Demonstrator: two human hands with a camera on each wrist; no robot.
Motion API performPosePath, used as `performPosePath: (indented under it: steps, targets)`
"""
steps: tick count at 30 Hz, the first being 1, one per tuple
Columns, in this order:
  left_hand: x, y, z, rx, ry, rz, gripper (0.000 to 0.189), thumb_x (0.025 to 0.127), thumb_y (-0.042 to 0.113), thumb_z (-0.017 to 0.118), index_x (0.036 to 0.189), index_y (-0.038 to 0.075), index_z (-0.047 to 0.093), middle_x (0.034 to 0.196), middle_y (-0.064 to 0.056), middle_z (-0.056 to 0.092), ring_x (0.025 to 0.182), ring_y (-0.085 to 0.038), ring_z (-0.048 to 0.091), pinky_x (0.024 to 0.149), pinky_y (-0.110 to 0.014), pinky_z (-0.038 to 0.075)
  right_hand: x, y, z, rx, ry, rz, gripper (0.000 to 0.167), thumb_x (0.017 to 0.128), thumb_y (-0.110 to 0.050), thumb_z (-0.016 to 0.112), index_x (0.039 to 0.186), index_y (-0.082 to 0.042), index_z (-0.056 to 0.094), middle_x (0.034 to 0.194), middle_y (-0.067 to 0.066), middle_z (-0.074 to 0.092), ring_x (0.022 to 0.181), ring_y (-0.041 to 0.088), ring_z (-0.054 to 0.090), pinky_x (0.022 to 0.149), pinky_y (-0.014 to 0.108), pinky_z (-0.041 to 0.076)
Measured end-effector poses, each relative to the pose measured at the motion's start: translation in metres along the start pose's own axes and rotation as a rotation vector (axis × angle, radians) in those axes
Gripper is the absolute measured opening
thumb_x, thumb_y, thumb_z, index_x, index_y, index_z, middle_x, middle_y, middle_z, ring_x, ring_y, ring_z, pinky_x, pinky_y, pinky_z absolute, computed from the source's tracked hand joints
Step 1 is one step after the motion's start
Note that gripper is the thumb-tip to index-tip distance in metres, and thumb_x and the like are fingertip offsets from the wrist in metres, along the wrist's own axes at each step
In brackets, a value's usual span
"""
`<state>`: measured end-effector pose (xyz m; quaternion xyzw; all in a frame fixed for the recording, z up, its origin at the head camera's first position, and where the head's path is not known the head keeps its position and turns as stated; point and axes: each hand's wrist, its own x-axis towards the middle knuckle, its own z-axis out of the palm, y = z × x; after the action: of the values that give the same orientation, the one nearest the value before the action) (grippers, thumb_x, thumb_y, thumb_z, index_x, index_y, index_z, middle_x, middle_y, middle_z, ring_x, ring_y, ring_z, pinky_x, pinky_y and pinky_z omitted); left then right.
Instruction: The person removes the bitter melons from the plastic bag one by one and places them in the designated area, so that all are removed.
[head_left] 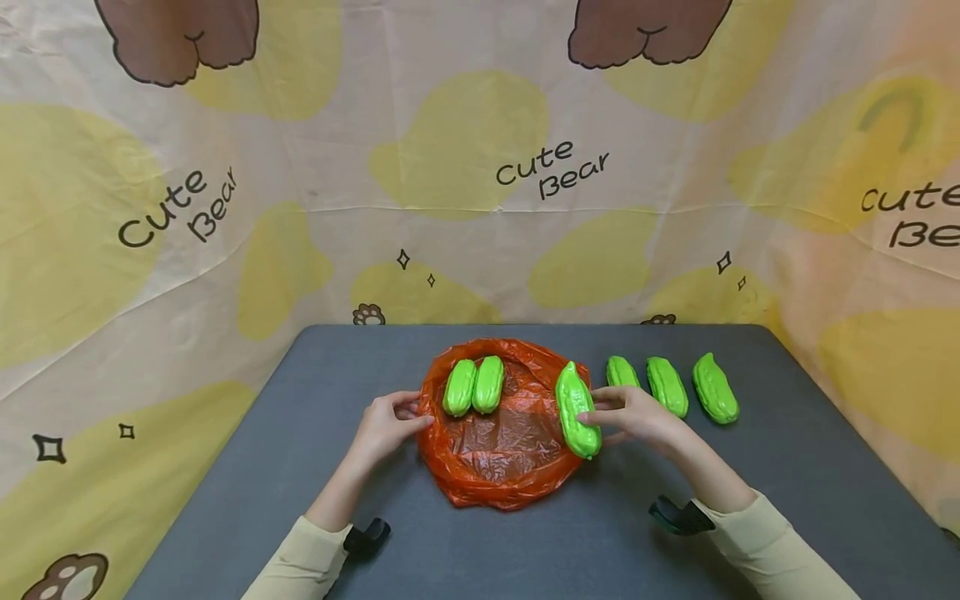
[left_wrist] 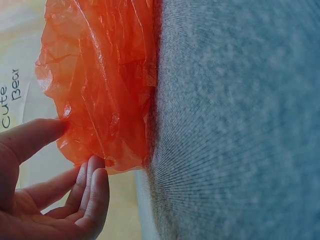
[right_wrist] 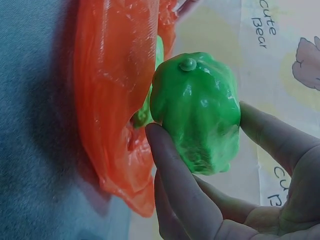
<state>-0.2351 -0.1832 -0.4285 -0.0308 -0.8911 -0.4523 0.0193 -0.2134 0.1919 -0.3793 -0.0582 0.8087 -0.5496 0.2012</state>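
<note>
At the orange bag's [head_left: 517,493] right rim, we are pinching a green vegetable [head_left: 576,412] between our right hand's [head_left: 633,414] thumb and fingers; our left hand [head_left: 382,427] is holding the left side, fingers curled. Farther back, two vegetables [head_left: 460,387] are lying inside, three more [head_left: 667,387] rightward on the gray table [head_left: 525,552].

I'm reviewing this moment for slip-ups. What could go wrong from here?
The glossy green vegetable might slip from the right hand, which grips its sides. It is near the red bag's crumpled rim, which it could catch or fold. Released this near the edge, it may land outside, on the table.
</note>
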Motion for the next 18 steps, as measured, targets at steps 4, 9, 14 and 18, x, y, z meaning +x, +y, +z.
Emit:
performPosePath:
  steps: [4,9,14,18]
  targets:
    - [0.001,0.0,0.0,0.0,0.003,0.003,0.047,0.078,0.017,0.078,0.119,-0.001,0.064,0.096,-0.011,0.068,0.083,-0.019,0.066,0.067,-0.027,0.054,-0.001,0.005,-0.003,-0.01,0.019,0.011,0.077,0.085,-0.027,0.07,0.139,0.013,0.033,0.136,0.033,0.043,0.121,0.038,0.051,0.081,0.041,0.055]
    - [0.001,-0.001,0.0,0.0,0.005,0.008,0.047,0.077,0.018,0.078,0.118,0.001,0.065,0.095,-0.009,0.068,0.082,-0.018,0.066,0.066,-0.024,0.052,-0.005,0.01,-0.007,-0.027,0.03,0.027,0.078,0.085,-0.028,0.071,0.139,0.013,0.033,0.138,0.035,0.041,0.125,0.041,0.046,0.08,0.041,0.055]
    - [0.002,-0.003,0.001,0.003,0.005,0.012,0.046,0.077,0.018,0.078,0.118,0.001,0.064,0.094,-0.009,0.068,0.081,-0.017,0.065,0.066,-0.025,0.052,-0.008,0.014,-0.01,-0.042,0.033,0.042,0.079,0.086,-0.03,0.07,0.139,0.014,0.032,0.139,0.036,0.039,0.127,0.043,0.044,0.081,0.042,0.055]
    - [0.002,-0.004,0.0,0.003,0.005,0.017,0.047,0.077,0.018,0.078,0.118,0.0,0.064,0.094,-0.009,0.068,0.081,-0.017,0.065,0.066,-0.025,0.052,-0.012,0.018,-0.012,-0.048,0.034,0.047,0.079,0.086,-0.03,0.069,0.139,0.014,0.032,0.139,0.036,0.038,0.126,0.044,0.044,0.081,0.042,0.055]
